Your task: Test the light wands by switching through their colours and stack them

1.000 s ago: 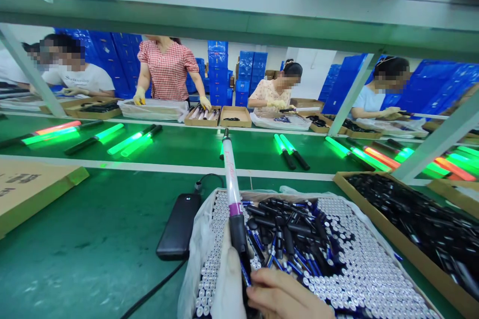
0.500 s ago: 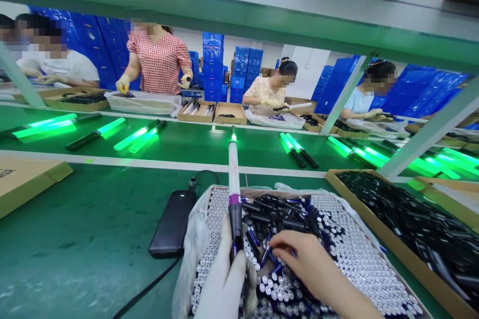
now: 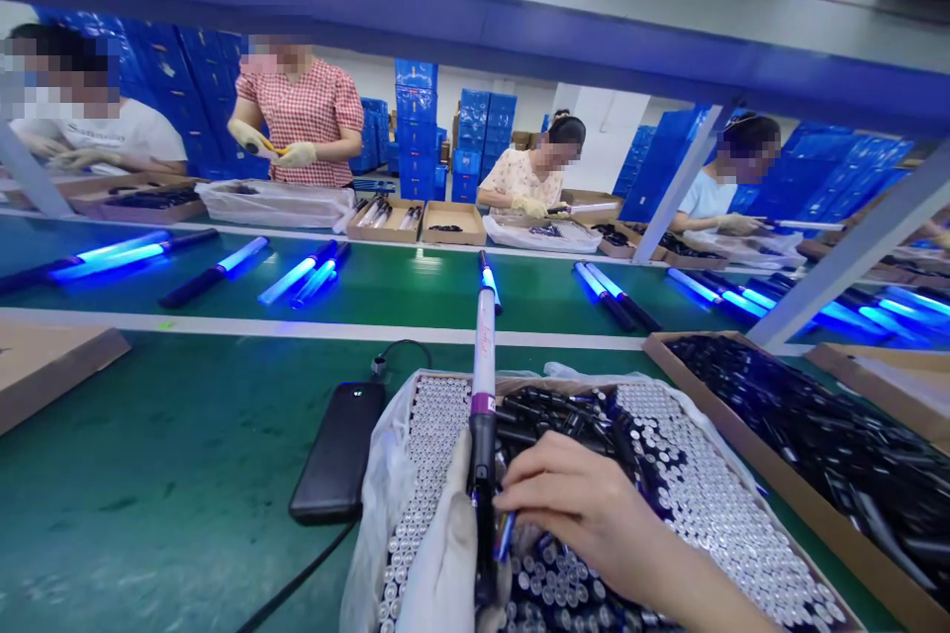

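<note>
My left hand [image 3: 449,554], in a white glove, is closed round the black handle of a light stick [image 3: 484,356]. The stick points away from me, with a pale tube, a purple band and an opening in its handle. My bare right hand [image 3: 568,509] is beside that handle, fingers pinching a blue battery [image 3: 506,536]. Below both hands lies a plastic-lined box of batteries [image 3: 742,485], packed on end at the sides. Loose batteries and black handle parts [image 3: 545,410] are heaped in its middle.
A black power bank [image 3: 337,455] with a cable lies left of the box. A carton of black parts [image 3: 802,455] stands on the right. Blue-lit sticks [image 3: 301,277] lie on the green belt beyond. Several co-workers sit or stand across it. A slanting post [image 3: 853,247] rises at right.
My right hand has moved from the battery heap up and left to the stick's handle, bringing a battery. The lit sticks went from green to blue and shifted right.
</note>
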Tool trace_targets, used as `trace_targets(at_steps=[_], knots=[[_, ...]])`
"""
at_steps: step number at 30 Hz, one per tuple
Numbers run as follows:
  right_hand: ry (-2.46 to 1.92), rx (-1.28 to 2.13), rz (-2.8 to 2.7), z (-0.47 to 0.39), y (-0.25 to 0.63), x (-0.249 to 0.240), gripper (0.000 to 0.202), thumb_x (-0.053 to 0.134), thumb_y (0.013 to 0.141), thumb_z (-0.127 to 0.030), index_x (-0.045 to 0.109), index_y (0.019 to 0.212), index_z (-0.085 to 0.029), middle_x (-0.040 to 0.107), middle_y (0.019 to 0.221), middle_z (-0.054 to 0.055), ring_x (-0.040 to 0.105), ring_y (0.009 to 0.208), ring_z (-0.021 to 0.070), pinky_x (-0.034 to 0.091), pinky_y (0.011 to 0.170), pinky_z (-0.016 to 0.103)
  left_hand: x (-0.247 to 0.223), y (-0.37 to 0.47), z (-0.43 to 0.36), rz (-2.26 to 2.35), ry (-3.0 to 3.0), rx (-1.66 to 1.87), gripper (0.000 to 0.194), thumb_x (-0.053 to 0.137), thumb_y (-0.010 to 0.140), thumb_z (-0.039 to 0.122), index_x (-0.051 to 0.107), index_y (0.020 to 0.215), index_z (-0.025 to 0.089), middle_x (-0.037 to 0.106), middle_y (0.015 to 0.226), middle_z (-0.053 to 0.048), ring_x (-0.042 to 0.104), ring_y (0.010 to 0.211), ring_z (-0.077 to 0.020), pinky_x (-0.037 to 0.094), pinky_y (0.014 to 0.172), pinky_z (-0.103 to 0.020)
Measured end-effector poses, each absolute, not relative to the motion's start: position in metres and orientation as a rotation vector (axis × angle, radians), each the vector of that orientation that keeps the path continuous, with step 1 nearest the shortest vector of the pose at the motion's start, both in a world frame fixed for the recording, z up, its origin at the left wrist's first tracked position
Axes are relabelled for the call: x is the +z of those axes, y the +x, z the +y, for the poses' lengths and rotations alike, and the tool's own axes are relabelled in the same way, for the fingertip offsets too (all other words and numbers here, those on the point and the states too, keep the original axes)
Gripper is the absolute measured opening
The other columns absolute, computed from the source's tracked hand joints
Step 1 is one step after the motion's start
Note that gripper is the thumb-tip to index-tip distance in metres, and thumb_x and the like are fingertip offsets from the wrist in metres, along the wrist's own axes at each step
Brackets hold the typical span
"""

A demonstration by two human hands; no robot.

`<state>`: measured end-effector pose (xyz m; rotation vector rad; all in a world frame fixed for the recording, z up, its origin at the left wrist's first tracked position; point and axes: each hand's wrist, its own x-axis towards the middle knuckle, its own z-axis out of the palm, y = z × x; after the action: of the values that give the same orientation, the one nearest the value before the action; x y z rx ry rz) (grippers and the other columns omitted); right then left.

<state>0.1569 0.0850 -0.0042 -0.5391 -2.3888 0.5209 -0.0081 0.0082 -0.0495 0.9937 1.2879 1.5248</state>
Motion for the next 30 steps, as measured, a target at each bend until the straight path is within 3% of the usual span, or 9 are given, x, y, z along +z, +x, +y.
trace_targets(at_steps=[4, 8, 12, 16, 21, 23, 27, 30], knots=[[-0.505, 0.489, -2.407, 0.08, 0.137, -0.008, 0.027, 0.05, 0.094, -0.012, 0.072, 0.108, -0.02, 0.068, 0.102, 0.007, 0.062, 0.091, 0.0156, 0.054, 0.079, 0.026, -0.051, -0.011, 0.008, 1.243, 0.942, 1.467, 0.039, 0.051, 0.092, 0.041, 0.056, 0.124, 0.02, 0.056, 0.127, -0.011, 0.058, 0.109, -0.0195, 0.051, 0.094, -0.04], [-0.683, 0.474, -2.295, 0.081, 0.145, -0.02, 0.032, 0.05, 0.093, -0.012, 0.067, 0.118, -0.02, 0.064, 0.114, 0.01, 0.062, 0.104, 0.017, 0.055, 0.086, 0.026, -0.054, -0.01, 0.004, 1.19, 0.852, 1.368, 0.041, 0.054, 0.091, 0.04, 0.054, 0.124, 0.015, 0.062, 0.113, -0.009, 0.063, 0.094, -0.0164, 0.056, 0.08, -0.036], [-1.006, 0.532, -2.375, 0.089, 0.171, -0.031, 0.027, 0.053, 0.089, -0.009, 0.073, 0.1, -0.023, 0.07, 0.094, 0.003, 0.068, 0.086, 0.0151, 0.056, 0.078, 0.023, -0.056, -0.011, 0.004, 1.126, 0.753, 1.267, 0.038, 0.053, 0.092, 0.039, 0.055, 0.121, 0.014, 0.063, 0.103, -0.007, 0.063, 0.08, -0.0119, 0.056, 0.069, -0.028], [-1.405, 0.522, -2.656, 0.096, 0.178, -0.046, 0.023, 0.06, 0.084, -0.007, 0.076, 0.09, -0.023, 0.071, 0.088, 0.003, 0.068, 0.088, 0.0205, 0.054, 0.082, 0.029, -0.052, -0.01, 0.005, 1.087, 0.66, 1.179, 0.044, 0.052, 0.092, 0.039, 0.05, 0.128, 0.015, 0.064, 0.086, -0.003, 0.057, 0.059, -0.0068, 0.049, 0.051, -0.019], [-1.586, 0.472, -2.608, 0.093, 0.16, -0.055, 0.008, 0.069, 0.076, -0.013, 0.074, 0.082, -0.014, 0.068, 0.088, 0.011, 0.067, 0.088, 0.0318, 0.053, 0.078, 0.041, -0.044, -0.009, 0.003, 1.025, 0.519, 1.077, 0.077, 0.046, 0.08, 0.014, 0.022, 0.151, 0.031, 0.06, 0.062, 0.003, 0.052, 0.045, -0.0031, 0.034, 0.041, -0.009], [-1.607, 0.477, -2.57, 0.093, 0.155, -0.055, 0.009, 0.067, 0.074, -0.009, 0.072, 0.081, -0.013, 0.068, 0.088, 0.012, 0.066, 0.088, 0.0318, 0.052, 0.077, 0.041, -0.043, -0.009, 0.003, 0.999, 0.498, 1.095, 0.081, 0.046, 0.075, 0.011, 0.023, 0.151, 0.032, 0.06, 0.063, 0.002, 0.053, 0.046, -0.0034, 0.035, 0.043, -0.01], [-1.619, 0.524, -2.453, 0.094, 0.156, -0.052, 0.013, 0.06, 0.076, -0.008, 0.07, 0.081, -0.014, 0.068, 0.079, 0.007, 0.066, 0.075, 0.0215, 0.051, 0.071, 0.03, -0.047, -0.011, 0.005, 1.031, 0.586, 1.177, 0.049, 0.053, 0.088, 0.026, 0.046, 0.136, 0.019, 0.064, 0.081, -0.003, 0.058, 0.057, -0.0065, 0.046, 0.049, -0.016], [-1.491, 0.693, -2.287, 0.087, 0.161, -0.046, 0.029, 0.053, 0.081, -0.012, 0.065, 0.108, -0.016, 0.066, 0.073, 0.0, 0.06, 0.059, 0.0124, 0.047, 0.056, 0.02, -0.049, -0.01, 0.007, 1.051, 0.659, 1.246, 0.039, 0.053, 0.092, 0.038, 0.053, 0.122, 0.014, 0.064, 0.095, -0.005, 0.06, 0.068, -0.0088, 0.053, 0.058, -0.023]])
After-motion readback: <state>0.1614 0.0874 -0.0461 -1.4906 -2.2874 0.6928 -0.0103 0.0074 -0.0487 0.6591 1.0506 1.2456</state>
